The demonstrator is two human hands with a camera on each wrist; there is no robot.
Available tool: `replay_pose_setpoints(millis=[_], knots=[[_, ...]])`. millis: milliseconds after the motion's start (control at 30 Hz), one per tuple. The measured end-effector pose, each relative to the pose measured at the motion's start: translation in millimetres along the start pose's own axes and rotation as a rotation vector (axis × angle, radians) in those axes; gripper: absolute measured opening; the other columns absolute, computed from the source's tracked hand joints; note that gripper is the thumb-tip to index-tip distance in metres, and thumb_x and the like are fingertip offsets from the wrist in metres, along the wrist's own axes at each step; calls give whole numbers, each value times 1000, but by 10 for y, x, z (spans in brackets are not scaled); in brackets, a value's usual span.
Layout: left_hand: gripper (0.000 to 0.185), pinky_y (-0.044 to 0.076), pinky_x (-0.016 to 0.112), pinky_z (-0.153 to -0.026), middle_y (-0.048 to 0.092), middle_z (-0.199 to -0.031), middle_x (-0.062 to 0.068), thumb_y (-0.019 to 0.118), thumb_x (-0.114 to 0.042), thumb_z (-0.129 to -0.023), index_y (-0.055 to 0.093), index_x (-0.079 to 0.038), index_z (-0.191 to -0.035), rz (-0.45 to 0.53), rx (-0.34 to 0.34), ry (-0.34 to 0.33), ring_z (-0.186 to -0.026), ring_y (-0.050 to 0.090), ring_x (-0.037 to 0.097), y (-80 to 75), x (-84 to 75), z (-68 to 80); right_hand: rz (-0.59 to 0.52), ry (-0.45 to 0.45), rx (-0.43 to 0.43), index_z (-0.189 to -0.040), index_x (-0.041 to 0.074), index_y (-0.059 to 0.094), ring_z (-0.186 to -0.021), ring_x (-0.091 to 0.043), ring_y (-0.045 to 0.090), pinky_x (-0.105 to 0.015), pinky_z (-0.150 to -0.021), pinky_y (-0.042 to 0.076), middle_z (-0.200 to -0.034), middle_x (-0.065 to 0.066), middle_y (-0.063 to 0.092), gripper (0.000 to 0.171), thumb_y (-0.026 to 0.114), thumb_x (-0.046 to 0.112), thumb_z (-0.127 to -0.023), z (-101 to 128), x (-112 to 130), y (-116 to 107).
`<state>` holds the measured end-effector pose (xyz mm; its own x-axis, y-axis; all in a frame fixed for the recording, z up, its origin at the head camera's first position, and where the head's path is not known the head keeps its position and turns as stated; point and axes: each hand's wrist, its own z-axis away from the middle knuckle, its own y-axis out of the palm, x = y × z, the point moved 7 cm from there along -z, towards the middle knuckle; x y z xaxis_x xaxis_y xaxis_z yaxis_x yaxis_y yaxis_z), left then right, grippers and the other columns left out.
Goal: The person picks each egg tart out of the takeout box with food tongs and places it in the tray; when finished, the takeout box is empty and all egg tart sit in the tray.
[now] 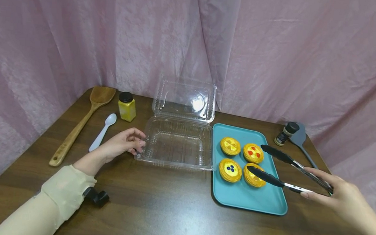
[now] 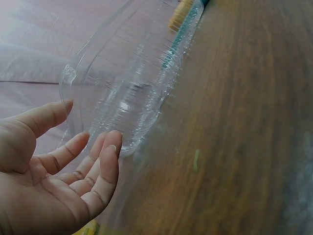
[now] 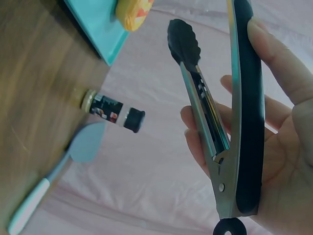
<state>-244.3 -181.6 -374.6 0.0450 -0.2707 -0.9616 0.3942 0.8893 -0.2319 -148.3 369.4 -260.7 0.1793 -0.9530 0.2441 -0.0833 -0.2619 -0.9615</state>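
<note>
On the right, my right hand [image 1: 345, 192] grips a pair of tongs [image 3: 249, 122] with black tips and steel arms. The tongs are spread, one tip overlapping the front right egg tart [image 1: 255, 178] in the head view, the other beside the tart with red pieces [image 1: 253, 153]. A tart with yellow wedges [image 1: 230, 146] and one with blue berries [image 1: 230, 170] sit on the same teal tray [image 1: 250, 201]. My left hand [image 1: 127, 143] is at the left rim of a clear plastic clamshell box [image 1: 177, 141], fingers loosely bent, thumb apart from them. The lid [image 1: 184, 99] stands raised behind.
A wooden spatula [image 1: 77, 130], a white spoon [image 1: 103, 131] and a yellow jar [image 1: 127, 107] with a black lid lie or stand at left. A small spice jar [image 1: 286, 133] and a grey spatula [image 1: 299, 138] are behind the tray. Pink curtains [image 1: 166, 36] border the table.
</note>
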Motion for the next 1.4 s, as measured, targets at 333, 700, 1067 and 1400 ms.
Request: replay_pose_setpoints(millis=[333,700,1067,1400], knots=[[48,54,28,-74,61,-108,21,62,-19,-93,42,7,-127,6,-1,-4,-86,64,12,21,26,-10,-60,61,-72,-135,19,55,-72,3,39,-22,-60,32,-107,-21,66,70,83,35,-73,-67,-67,156],[48,54,27,-73,60,-111,22,61,-19,-93,40,8,-128,10,8,3,-86,64,12,23,25,-22,-119,161,-161,-141,18,48,-60,-4,35,-24,-51,27,-72,-9,52,71,78,35,-80,-63,-246,273],[47,54,27,-73,61,-108,19,61,-17,-93,41,8,-128,11,-4,-5,-84,64,10,1,27,-15,-121,215,-161,-141,10,47,-74,12,35,-27,-61,34,-122,-34,57,71,77,35,-81,-77,-574,402],[48,54,27,-74,61,-109,20,62,-18,-93,41,8,-128,9,-2,-3,-85,64,10,-7,8,-8,-120,249,-106,-141,6,44,-83,-4,62,-49,-71,39,-122,-35,57,72,73,38,-84,-47,-895,450]])
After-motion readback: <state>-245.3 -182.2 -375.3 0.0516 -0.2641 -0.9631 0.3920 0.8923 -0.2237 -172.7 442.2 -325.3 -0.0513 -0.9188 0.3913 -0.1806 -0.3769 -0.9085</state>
